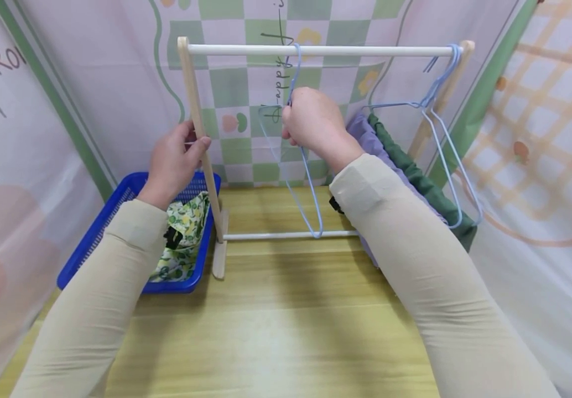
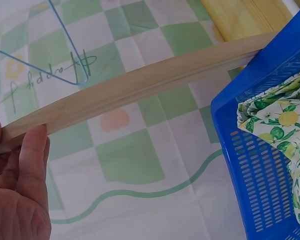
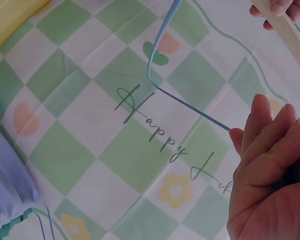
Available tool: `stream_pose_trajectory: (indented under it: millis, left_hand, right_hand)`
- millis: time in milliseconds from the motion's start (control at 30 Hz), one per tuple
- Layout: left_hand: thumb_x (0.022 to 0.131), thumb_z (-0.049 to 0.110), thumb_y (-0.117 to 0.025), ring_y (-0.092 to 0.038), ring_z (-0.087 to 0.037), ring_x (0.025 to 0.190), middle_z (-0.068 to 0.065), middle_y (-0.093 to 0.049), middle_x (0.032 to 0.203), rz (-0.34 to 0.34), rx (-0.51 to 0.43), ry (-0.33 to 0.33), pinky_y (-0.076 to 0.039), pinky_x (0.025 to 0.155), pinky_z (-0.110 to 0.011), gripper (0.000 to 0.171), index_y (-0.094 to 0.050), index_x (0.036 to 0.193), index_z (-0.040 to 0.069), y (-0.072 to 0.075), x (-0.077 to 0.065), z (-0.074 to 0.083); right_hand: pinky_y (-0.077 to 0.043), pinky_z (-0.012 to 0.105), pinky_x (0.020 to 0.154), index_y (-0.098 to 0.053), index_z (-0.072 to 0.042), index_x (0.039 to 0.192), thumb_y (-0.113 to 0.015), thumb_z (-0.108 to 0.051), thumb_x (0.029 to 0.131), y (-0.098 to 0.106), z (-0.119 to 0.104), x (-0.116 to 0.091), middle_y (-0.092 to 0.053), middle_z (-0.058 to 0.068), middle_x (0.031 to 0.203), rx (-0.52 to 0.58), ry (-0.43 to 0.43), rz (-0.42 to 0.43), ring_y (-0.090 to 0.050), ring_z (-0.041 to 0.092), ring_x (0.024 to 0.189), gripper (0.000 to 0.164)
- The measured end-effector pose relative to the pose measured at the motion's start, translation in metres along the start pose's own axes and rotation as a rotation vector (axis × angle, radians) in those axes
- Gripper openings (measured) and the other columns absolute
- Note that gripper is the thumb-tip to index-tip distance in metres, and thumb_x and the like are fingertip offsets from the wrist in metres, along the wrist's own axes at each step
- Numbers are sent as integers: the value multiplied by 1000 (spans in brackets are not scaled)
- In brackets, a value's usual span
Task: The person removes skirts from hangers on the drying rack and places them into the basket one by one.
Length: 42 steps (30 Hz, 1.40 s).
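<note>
My left hand [image 1: 173, 160] grips the left wooden post [image 1: 211, 188] of a small clothes rack, thumb on the near side, seen also in the left wrist view. With its fingers curled, my right hand [image 1: 316, 121] holds a bare light-blue wire hanger [image 1: 312, 188] at the neck. The hanger's hook loops over the white top rail [image 1: 365, 51], and its wire frame hangs below the hand. In the right wrist view the right hand [image 3: 270, 170] covers the hanger's neck.
Right of the hands, purple [image 1: 365, 138] and green [image 1: 415, 171] garments hang from blue hangers at the rail's right end. A blue basket [image 1: 181, 286] beside the left post holds lemon-print cloth [image 1: 188, 221]. The rack stands on a wood-grain table [image 1: 276, 320], with a checked curtain behind.
</note>
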<state>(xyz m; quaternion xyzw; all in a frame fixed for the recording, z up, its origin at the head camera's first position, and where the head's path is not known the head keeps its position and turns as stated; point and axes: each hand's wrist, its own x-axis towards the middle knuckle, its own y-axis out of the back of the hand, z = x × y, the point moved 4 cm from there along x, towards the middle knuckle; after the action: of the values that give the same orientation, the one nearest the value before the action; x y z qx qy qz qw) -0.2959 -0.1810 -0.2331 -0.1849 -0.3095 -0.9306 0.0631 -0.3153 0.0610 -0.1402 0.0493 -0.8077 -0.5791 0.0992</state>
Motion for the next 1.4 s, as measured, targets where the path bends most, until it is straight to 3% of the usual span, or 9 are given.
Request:
stream_pose_trajectory:
  millis: [233, 567, 967, 1400]
  left_hand:
    - [111, 36, -50, -69, -27, 110, -15, -66, 128, 2, 22, -6, -61, 88, -41, 43, -55, 141, 6, -2, 0, -2]
    - [111, 36, -50, -68, -28, 113, -16, -65, 127, -2, 19, -12, -61, 91, -43, 44, -54, 142, 5, -4, 0, -1]
    - [111, 36, -50, -69, -28, 111, -16, -65, 124, 1, 32, -18, -61, 89, -43, 42, -56, 138, 5, -5, 0, -1]
    - [111, 37, -49, -69, -29, 105, -16, -66, 125, -1, 49, -10, -60, 86, -43, 44, -54, 140, 4, -2, -1, -1]
  right_hand:
    - [-50, 32, 84, -60, -13, 124, -35, -24, 109, -4, -9, 1, -78, -7, 98, -18, -2, -16, -73, 9, 78, 32]
    - [-52, 31, 84, -62, -15, 115, -35, -24, 110, -8, -21, 1, -78, -8, 97, -14, 0, -22, -73, 7, 73, 29]
    - [-51, 29, 83, -63, -16, 123, -36, -29, 112, -13, -34, 2, -77, -9, 97, 11, -16, -45, -73, 6, 74, 32]
    - [-51, 26, 77, -65, -13, 120, -40, -32, 113, -18, -46, 1, -75, -4, 95, 71, 45, -20, -73, 10, 76, 33]
